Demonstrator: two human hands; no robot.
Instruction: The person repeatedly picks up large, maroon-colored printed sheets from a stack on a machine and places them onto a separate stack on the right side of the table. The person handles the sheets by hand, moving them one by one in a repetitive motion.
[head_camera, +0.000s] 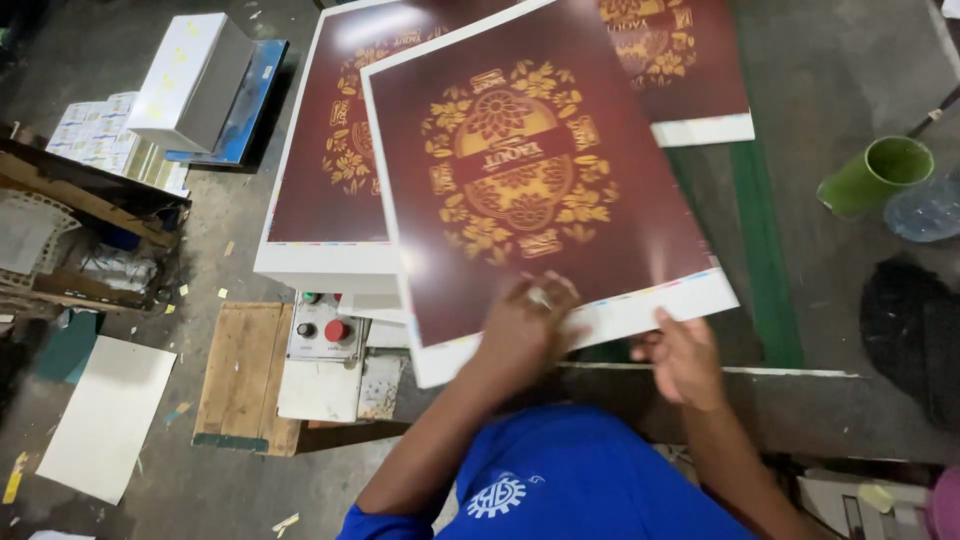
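Note:
A large glossy printed sheet (540, 170), dark maroon with a gold floral medallion and a white border, is tilted in front of me. My left hand (525, 322) lies flat on its lower edge, a ring on one finger. My right hand (682, 355) pinches the sheet's lower right edge with the thumb on top. Under it sits a thick stack of the same printed sheets (320, 200), and another such sheet (680, 60) lies at the top right.
A control box with a red and a black button (325, 330) sits below the stack, beside a wooden pallet (245, 375). White boxes (190, 80) stand at the top left. A green cup (880, 172) is at the right, a white board (105, 415) on the floor.

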